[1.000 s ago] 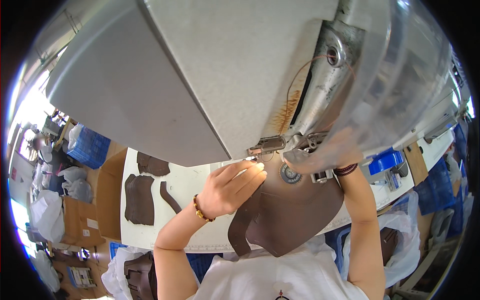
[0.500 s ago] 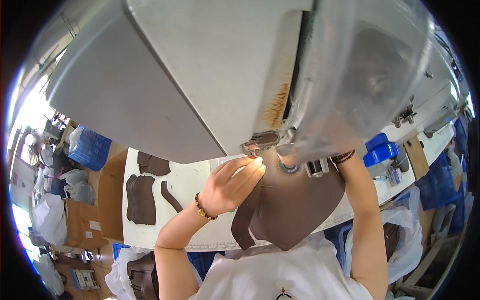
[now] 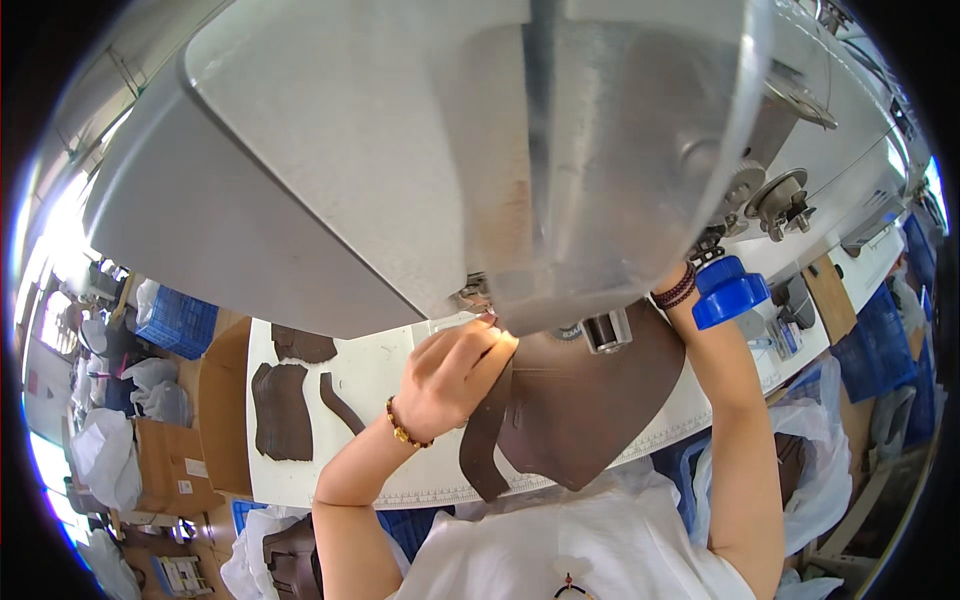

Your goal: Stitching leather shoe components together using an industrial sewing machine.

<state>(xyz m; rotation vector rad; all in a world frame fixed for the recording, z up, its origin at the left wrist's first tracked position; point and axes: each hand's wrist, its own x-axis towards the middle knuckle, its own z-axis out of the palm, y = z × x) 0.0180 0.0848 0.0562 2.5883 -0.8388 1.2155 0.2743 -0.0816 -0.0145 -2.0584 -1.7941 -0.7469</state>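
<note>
Below the grey sewing machine head [image 3: 330, 150], my left hand [image 3: 445, 375] is closed in a pinch on a narrow brown strip [image 3: 482, 450] that looks like leather. The strip's lower end curves and hangs over the table edge. To its right lies a wide brown panel [image 3: 595, 410] of the same material, reaching toward my body. My right forearm [image 3: 735, 425] comes up on the panel's right side; beyond the beaded bracelet, the hand is hidden behind the machine's see-through guard [image 3: 620, 180]. A bright light falls on my left fingertips beside the presser foot area [image 3: 474, 293], which is partly covered.
Stacked brown pieces [image 3: 284, 412] and a curved strip [image 3: 341, 402] lie on the white table [image 3: 385, 468] at left. A metal cylinder [image 3: 606, 333] stands by the panel. At right are a blue cap-like part [image 3: 730, 292] and metal thread discs [image 3: 780, 203]. A cardboard box [image 3: 226, 405] adjoins the table.
The view has shifted, so the guard covers more around the needle and the thread discs show at right. My left hand keeps its pinch, and the brown pieces have barely moved.
</note>
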